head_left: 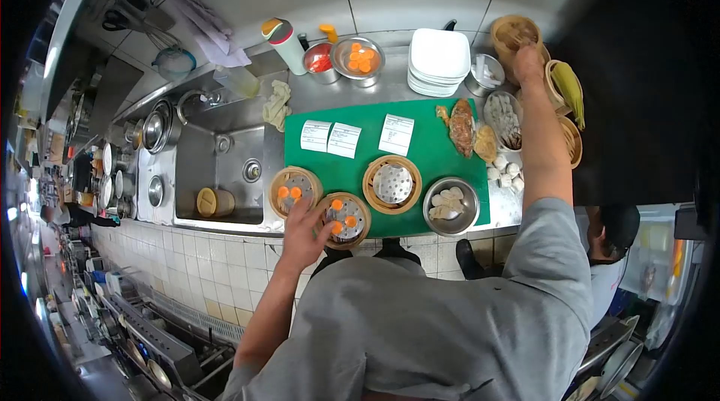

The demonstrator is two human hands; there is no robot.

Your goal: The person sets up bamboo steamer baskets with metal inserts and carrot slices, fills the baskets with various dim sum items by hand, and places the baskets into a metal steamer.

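Note:
My left hand [304, 234] is at the near left of the green cutting board [322, 114], its fingers apart, between two bamboo steamers. The left steamer [273, 195] and the steamer right of it [363, 237] each hold orange slices on a perforated metal plate. A third steamer [415, 189] holds only such a plate. At the back right, my right hand [528, 65] reaches over a round wooden container [504, 29]; its fingers are hard to make out there. Three printed slips, one being the right slip [396, 135], lie on the board.
A metal bowl [472, 210] of pale pieces stands near the board's right front. White plates [439, 56] are stacked behind, beside bowls with orange slices [361, 60] and red pieces [320, 63]. The sink [232, 185] is left. Another person [606, 281] is at the right.

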